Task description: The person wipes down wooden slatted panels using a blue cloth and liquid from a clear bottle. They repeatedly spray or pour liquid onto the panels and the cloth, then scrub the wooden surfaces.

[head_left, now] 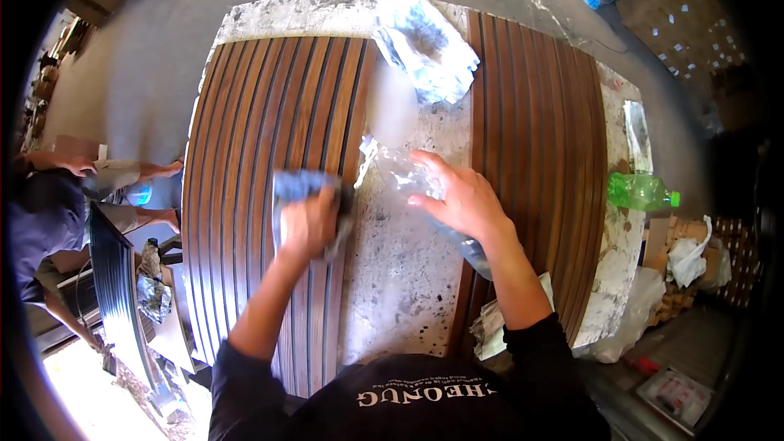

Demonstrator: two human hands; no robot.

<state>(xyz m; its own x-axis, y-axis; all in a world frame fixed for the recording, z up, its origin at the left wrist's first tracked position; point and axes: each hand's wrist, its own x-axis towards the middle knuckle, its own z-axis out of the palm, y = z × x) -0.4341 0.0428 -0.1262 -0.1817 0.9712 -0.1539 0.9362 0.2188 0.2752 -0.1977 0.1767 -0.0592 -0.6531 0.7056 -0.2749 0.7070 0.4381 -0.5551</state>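
Observation:
My left hand (pixel 307 227) is closed round a dark bluish rag (pixel 304 185), pressed on the left slatted brown wood panel (pixel 261 114) near its inner edge. The rag is smeared by motion. My right hand (pixel 469 202) grips what looks like a clear plastic bottle (pixel 402 170), tilted over the bare strip between the panels, with a whitish tip toward the left panel. Its lower part is partly hidden by my hand and wrist. The right slatted panel (pixel 535 139) lies beyond my right hand.
Both panels lie on a stained whitish table (pixel 400 294). A crumpled white-blue cloth (pixel 426 49) sits at its far side, a green bottle (pixel 641 192) at the right edge, and a folded cloth (pixel 490 328) by my right forearm. A person (pixel 49 204) sits at the left, beside dark ribbed panels (pixel 122 294).

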